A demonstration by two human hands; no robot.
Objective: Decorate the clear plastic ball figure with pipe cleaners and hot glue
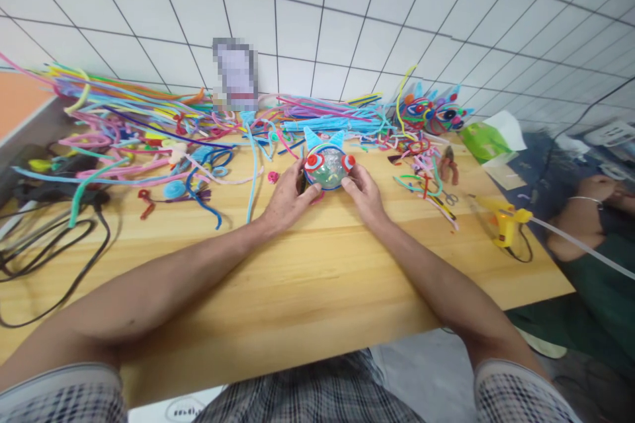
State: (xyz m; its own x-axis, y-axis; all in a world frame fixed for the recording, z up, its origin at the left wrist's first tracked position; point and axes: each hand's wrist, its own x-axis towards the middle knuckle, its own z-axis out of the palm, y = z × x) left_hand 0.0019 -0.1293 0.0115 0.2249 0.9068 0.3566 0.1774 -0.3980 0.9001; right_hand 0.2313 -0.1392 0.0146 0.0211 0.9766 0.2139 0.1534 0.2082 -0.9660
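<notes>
Between my two hands is a round, clear-fronted toy head (328, 175), edged in blue, with two light-blue pointed ears on top and a red-and-white eye on each side. My left hand (292, 195) grips its left side, the thumb near the lower edge. On the opposite side, my right hand (364, 192) holds the rim with its thumb at the front. The toy is just above or on the wooden table (297, 271); I cannot tell which. A small pink curl (272, 177) lies left of my left hand.
Pipe cleaners (337, 124) in many colours lie along the wall. Finished-looking eared heads (439, 112) stand at the back right. Pliers (449, 166), scissors (450, 197) and a yellow glue gun (508, 225) lie rightward. Black cables (94, 238) coil at left. Another person's arm (580, 211) is at far right.
</notes>
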